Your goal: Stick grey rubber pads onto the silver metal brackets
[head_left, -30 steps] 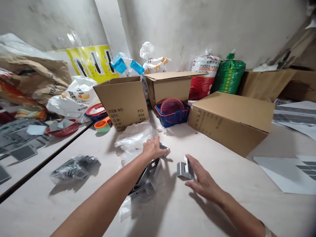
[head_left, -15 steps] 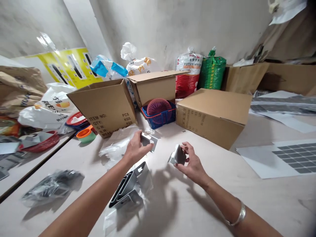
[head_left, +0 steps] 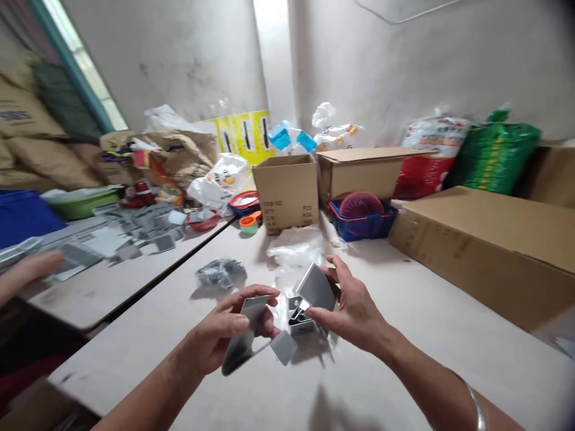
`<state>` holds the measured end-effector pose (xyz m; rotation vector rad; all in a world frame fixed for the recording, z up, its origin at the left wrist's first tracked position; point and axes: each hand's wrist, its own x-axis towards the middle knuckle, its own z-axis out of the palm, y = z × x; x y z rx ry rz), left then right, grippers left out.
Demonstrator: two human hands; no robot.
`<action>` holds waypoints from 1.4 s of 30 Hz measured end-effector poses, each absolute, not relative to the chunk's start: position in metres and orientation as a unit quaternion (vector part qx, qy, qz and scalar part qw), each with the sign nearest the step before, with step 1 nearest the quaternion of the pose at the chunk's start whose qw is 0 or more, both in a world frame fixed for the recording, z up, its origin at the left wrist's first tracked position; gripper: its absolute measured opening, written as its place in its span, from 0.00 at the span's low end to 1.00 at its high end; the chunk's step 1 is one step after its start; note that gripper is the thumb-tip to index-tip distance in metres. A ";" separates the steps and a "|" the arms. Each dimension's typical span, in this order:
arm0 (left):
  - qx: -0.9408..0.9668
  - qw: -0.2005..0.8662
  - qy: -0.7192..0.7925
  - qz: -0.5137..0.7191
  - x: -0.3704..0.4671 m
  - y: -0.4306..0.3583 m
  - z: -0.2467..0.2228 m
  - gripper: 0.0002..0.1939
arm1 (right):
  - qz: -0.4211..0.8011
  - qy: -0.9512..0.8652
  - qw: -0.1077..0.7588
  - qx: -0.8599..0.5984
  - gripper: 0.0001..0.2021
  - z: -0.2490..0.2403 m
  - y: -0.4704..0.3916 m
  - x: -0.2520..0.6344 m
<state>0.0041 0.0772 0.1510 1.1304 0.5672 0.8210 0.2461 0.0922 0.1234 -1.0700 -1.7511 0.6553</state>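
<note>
My left hand (head_left: 224,326) grips a bent grey metal piece (head_left: 246,341), thumb on its face, its lower part angled toward the right. A second grey metal piece (head_left: 317,288) is pinched between the thumb and fingers of my right hand (head_left: 353,299). Both pieces are off the table and apart. Behind and below them, several more grey metal pieces (head_left: 303,326) rest on clear plastic, partly hidden by my right hand's piece. A plastic-wrapped bundle (head_left: 221,273) lies to the left of these on the white table (head_left: 251,401).
Cardboard boxes (head_left: 287,194) stand at the back, with a large one (head_left: 489,239) at the right. A blue basket (head_left: 363,226) sits between. Another person's hand (head_left: 38,266) is at the far left, by a side table with many grey pieces (head_left: 150,221).
The view has swung left, bringing the side table and another person's hand into sight. My left hand's piece is now lower and nearer, and my two hands are closer together.
</note>
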 end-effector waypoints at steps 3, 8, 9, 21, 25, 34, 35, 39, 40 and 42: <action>0.489 0.716 0.281 0.412 -0.039 0.056 0.150 0.26 | 0.286 -0.733 0.444 -0.429 0.40 0.125 0.088 0.201; 0.449 0.690 0.307 0.477 -0.086 0.028 0.145 0.26 | 0.360 -0.719 0.428 -0.413 0.36 0.117 0.093 0.131; 0.441 0.684 0.310 0.492 -0.094 0.024 0.143 0.25 | 0.428 -0.694 0.429 -0.389 0.35 0.113 0.096 0.118; 0.410 0.707 0.269 0.510 -0.155 -0.018 0.118 0.37 | 0.834 -0.387 0.392 -0.025 0.26 0.059 0.118 0.063; 0.386 0.724 0.275 0.501 -0.151 -0.020 0.118 0.37 | 0.870 -0.334 0.362 -0.008 0.27 0.049 0.113 0.056; 0.305 0.744 0.279 0.525 -0.133 -0.017 0.105 0.33 | 0.875 -0.373 0.307 0.002 0.32 0.046 0.116 0.049; 0.292 0.757 0.267 0.519 -0.131 -0.016 0.103 0.34 | 0.877 -0.380 0.295 0.000 0.32 0.046 0.117 0.048; 0.263 0.780 0.262 0.504 -0.129 -0.011 0.092 0.34 | 0.880 -0.391 0.270 0.002 0.34 0.039 0.119 0.043; 0.263 0.778 0.268 0.504 -0.129 -0.009 0.088 0.33 | 0.880 -0.392 0.268 0.001 0.33 0.037 0.119 0.042; 0.270 0.776 0.267 0.504 -0.130 -0.004 0.080 0.31 | 0.878 -0.399 0.265 -0.004 0.32 0.032 0.120 0.039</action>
